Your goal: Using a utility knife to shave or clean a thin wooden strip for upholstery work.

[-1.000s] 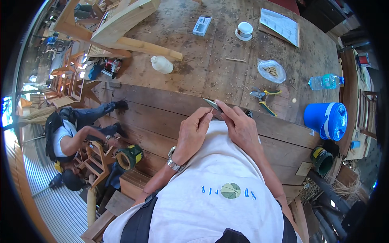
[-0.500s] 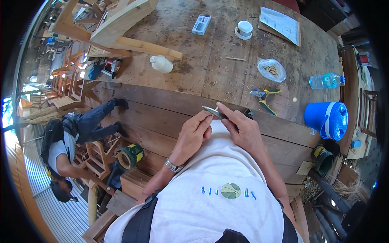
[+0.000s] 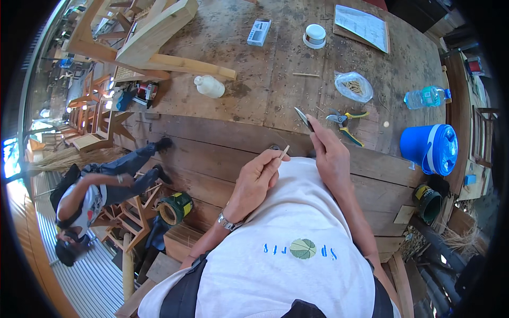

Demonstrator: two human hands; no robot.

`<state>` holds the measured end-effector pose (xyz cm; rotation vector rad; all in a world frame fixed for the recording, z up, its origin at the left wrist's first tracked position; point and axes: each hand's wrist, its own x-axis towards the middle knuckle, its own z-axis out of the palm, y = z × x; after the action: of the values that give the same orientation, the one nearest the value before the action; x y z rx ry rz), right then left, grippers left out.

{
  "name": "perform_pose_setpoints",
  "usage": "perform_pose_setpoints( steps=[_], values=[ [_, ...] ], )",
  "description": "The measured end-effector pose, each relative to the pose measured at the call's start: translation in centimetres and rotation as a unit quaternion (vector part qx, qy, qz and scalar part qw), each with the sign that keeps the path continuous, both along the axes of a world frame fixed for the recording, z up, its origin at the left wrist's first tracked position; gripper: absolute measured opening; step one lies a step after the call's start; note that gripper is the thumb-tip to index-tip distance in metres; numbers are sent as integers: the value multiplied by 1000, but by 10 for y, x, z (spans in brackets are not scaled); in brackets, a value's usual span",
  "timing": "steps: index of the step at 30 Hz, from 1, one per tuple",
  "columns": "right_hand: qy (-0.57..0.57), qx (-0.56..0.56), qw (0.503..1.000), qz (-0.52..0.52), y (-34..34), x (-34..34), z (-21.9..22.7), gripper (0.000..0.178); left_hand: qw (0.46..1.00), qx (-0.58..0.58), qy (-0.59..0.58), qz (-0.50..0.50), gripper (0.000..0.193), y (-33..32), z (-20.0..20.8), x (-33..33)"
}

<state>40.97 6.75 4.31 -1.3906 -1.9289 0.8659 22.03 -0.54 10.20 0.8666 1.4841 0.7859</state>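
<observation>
Head view, stick (image 3: 285, 152) jutting from left grip (image 3: 253, 179), blade (image 3: 303, 118) from right grip (image 3: 333, 152)

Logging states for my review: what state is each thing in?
Thin pale wooden stick: pinched in left hand
Pointed metal knife: gripped in right hand, blade apart from stick
Yellow-green pruning shears: spread open
Round white tub: appears closed
Clear blue-capped plastic bottle: cap on
Clear plastic bag: holding pale sticks
Blue plastic bucket: upright, lid unclear
White plastic bottle: cap unclear

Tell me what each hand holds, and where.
Left hand: thin wooden stick, pinched below its exposed tip. Right hand: knife, held behind its exposed blade; grip end hidden.
</observation>
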Motion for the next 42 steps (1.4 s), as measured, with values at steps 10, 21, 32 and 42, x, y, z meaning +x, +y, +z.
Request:
perform_pose_setpoints(
  steps=[10,21,32,42],
  values=[
    [42,-52,989,129,-12,-11,23,53,996,-45,-78,19,26,11,-7,-10],
    [-26,-77,995,55,-6,-9,11,49,990,-45,-130,-15,27,17,-12,-15],
    [33,-92,987,126,-9,-13,19,52,987,-16,-157,9,26,22,-23,-16],
    [-72,-2,992,100,-19,-15,20,53,999,19,-36,-16,26,19,-24,-11]
  ],
)
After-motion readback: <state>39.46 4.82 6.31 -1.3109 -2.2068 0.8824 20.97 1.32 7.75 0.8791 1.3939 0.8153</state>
